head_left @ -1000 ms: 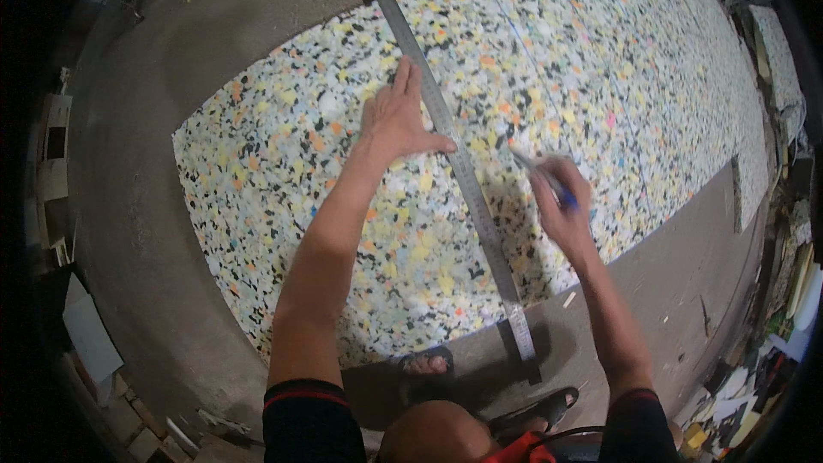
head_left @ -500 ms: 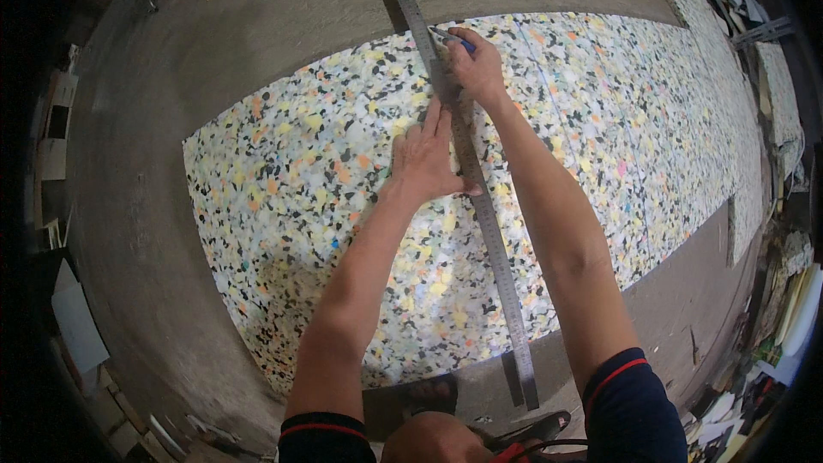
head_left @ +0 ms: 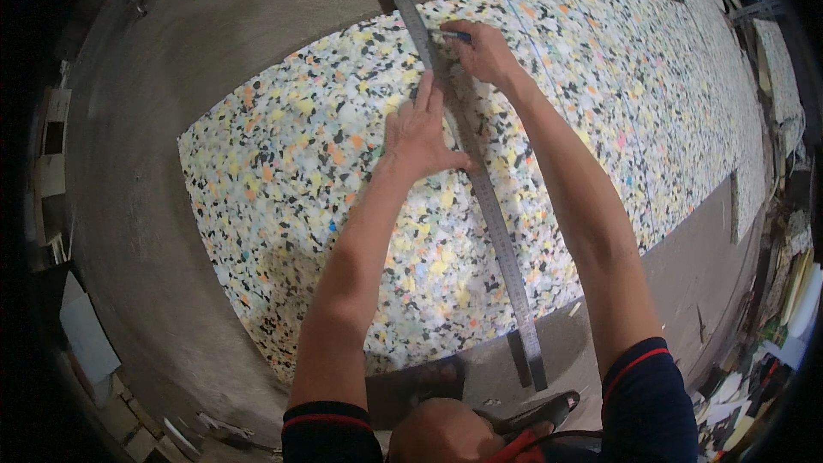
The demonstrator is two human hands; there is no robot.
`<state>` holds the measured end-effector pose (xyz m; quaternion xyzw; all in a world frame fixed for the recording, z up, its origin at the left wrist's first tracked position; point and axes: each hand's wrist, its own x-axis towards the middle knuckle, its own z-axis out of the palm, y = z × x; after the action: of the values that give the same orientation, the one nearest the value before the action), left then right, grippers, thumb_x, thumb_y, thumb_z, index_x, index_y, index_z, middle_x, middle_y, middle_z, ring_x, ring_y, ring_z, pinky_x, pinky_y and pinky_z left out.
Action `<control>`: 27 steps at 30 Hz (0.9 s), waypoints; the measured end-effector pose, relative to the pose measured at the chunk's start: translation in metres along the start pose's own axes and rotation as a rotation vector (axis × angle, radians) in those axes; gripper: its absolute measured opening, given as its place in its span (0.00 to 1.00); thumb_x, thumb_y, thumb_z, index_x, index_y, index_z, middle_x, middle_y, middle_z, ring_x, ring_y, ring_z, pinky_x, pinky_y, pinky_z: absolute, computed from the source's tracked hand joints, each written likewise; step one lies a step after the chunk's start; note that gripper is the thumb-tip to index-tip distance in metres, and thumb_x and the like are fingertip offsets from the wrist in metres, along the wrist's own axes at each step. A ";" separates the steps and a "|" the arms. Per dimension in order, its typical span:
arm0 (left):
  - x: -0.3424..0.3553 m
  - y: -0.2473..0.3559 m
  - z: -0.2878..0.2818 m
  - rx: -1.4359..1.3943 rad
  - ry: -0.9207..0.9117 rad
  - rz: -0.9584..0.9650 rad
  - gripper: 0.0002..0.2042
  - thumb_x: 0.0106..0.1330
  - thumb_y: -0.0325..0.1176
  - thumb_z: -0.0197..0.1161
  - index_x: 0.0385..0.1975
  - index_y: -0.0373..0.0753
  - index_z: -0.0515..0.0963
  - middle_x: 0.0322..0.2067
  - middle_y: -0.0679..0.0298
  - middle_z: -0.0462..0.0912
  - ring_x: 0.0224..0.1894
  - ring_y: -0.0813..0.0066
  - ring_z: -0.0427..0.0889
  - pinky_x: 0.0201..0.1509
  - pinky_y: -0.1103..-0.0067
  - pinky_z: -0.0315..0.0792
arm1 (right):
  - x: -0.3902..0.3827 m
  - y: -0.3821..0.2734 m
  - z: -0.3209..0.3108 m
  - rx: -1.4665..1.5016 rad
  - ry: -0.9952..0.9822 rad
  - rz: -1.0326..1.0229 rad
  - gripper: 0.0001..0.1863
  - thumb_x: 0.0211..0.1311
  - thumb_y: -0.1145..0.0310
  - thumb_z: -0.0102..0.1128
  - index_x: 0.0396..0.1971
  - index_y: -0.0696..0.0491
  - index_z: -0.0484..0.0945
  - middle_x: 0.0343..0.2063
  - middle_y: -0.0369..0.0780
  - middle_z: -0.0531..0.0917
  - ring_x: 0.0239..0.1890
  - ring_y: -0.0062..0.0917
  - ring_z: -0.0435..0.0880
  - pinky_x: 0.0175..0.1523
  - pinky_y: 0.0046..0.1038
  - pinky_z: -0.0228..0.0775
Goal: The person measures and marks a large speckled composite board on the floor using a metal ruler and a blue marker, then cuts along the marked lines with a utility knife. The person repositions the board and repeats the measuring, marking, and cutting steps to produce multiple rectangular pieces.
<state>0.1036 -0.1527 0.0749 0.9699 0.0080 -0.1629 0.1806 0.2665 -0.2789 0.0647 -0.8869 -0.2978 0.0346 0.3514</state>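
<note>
Left hand (head_left: 420,137) flat on metal ruler (head_left: 480,189), right hand (head_left: 484,51) gripping pen (head_left: 454,35) (at ruler's edge), speckled foam sheet (head_left: 283,189)

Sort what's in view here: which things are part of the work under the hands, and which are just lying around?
In use:
- long metal ruler, pinned flat by the left hand
- blue pen, held by the right hand against the ruler's edge
- speckled foam sheet under both

Lying about:
- second foam sheet at far right
- white board at lower left
- scraps and offcuts along the right edge
</note>
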 end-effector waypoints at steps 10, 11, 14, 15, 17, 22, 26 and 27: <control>0.008 0.000 0.018 0.124 0.097 0.007 0.70 0.40 0.70 0.78 0.79 0.37 0.46 0.79 0.52 0.45 0.74 0.51 0.63 0.71 0.58 0.67 | -0.226 -0.050 -0.049 0.078 -0.102 0.157 0.17 0.66 0.71 0.61 0.54 0.56 0.81 0.45 0.52 0.86 0.46 0.50 0.85 0.49 0.42 0.77; 0.010 -0.001 0.022 0.160 0.118 0.011 0.70 0.40 0.71 0.78 0.79 0.38 0.46 0.80 0.53 0.44 0.75 0.51 0.62 0.72 0.58 0.67 | -0.249 -0.054 -0.052 0.077 -0.078 0.135 0.17 0.67 0.72 0.61 0.54 0.56 0.81 0.44 0.52 0.86 0.46 0.50 0.85 0.49 0.42 0.77; 0.015 -0.004 0.030 0.197 0.119 0.021 0.69 0.41 0.72 0.77 0.79 0.40 0.46 0.80 0.54 0.42 0.79 0.53 0.54 0.76 0.57 0.62 | -0.318 -0.062 -0.057 0.081 -0.054 0.150 0.16 0.67 0.73 0.61 0.54 0.55 0.81 0.44 0.52 0.85 0.45 0.49 0.85 0.48 0.43 0.76; 0.022 -0.009 0.039 0.195 0.135 0.027 0.69 0.41 0.71 0.77 0.79 0.41 0.45 0.80 0.54 0.42 0.79 0.53 0.52 0.78 0.57 0.60 | -0.337 -0.072 -0.066 0.083 -0.074 0.199 0.16 0.67 0.73 0.61 0.54 0.55 0.81 0.44 0.52 0.85 0.45 0.48 0.85 0.48 0.43 0.77; 0.026 -0.013 0.050 0.210 0.145 0.040 0.68 0.42 0.71 0.77 0.80 0.43 0.45 0.80 0.54 0.42 0.80 0.54 0.49 0.79 0.56 0.58 | -0.375 -0.085 -0.076 0.102 -0.079 0.239 0.16 0.66 0.75 0.61 0.54 0.56 0.81 0.42 0.51 0.85 0.44 0.47 0.85 0.48 0.42 0.77; 0.035 -0.045 0.049 0.287 0.241 0.131 0.66 0.46 0.73 0.74 0.80 0.43 0.45 0.80 0.53 0.44 0.80 0.54 0.48 0.79 0.53 0.57 | -0.454 -0.103 -0.087 0.078 -0.113 0.269 0.15 0.63 0.78 0.63 0.50 0.57 0.80 0.38 0.48 0.85 0.40 0.45 0.85 0.44 0.41 0.78; 0.041 -0.057 0.052 0.218 0.253 0.162 0.66 0.46 0.74 0.73 0.79 0.42 0.45 0.79 0.53 0.44 0.80 0.54 0.49 0.79 0.53 0.57 | -0.494 -0.114 -0.104 0.092 -0.180 0.334 0.16 0.62 0.78 0.63 0.50 0.56 0.80 0.38 0.48 0.85 0.40 0.46 0.85 0.44 0.41 0.78; 0.043 -0.054 0.051 0.219 0.256 0.158 0.67 0.44 0.75 0.73 0.79 0.42 0.45 0.79 0.52 0.44 0.80 0.54 0.49 0.79 0.53 0.57 | -0.498 -0.116 -0.107 0.096 -0.190 0.343 0.16 0.62 0.78 0.63 0.50 0.56 0.80 0.37 0.48 0.85 0.40 0.46 0.85 0.44 0.42 0.78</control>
<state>0.1239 -0.1219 -0.0029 0.9942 -0.0632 -0.0234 0.0835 -0.1716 -0.5522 0.1460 -0.8996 -0.1723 0.1917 0.3526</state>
